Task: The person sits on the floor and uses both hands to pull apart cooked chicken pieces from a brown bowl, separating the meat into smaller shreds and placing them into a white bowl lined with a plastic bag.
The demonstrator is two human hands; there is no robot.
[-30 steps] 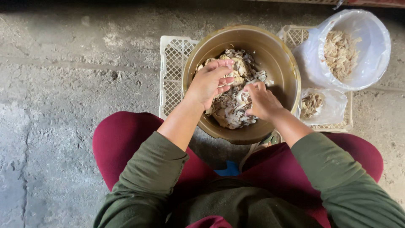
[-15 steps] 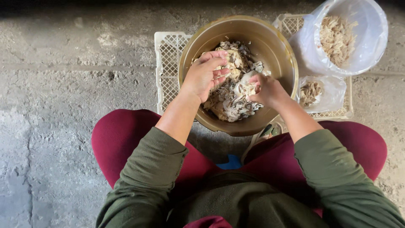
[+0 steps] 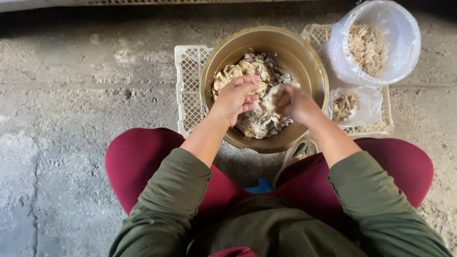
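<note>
A round brass-coloured metal bowl (image 3: 312,71) stands on a white plastic crate (image 3: 188,85) in front of my knees. It holds a heap of pale, torn pieces of cooked meat and skin (image 3: 247,69). My left hand (image 3: 235,97) and my right hand (image 3: 293,102) are both over the bowl's near half, each with fingers closed on one pale piece of meat (image 3: 270,95) stretched between them. My green sleeves and dark red trousers fill the lower part of the view.
A clear plastic bag (image 3: 400,38) with shredded pale meat stands open at the upper right on a second white crate (image 3: 381,126). A smaller clear bag (image 3: 354,104) of scraps lies below it. Rough grey concrete floor (image 3: 71,119) spreads to the left.
Both hands have drawn closer together over the bowl and now grip the same pale piece. The view has shifted slightly, so the bowl sits a little lower in frame.
</note>
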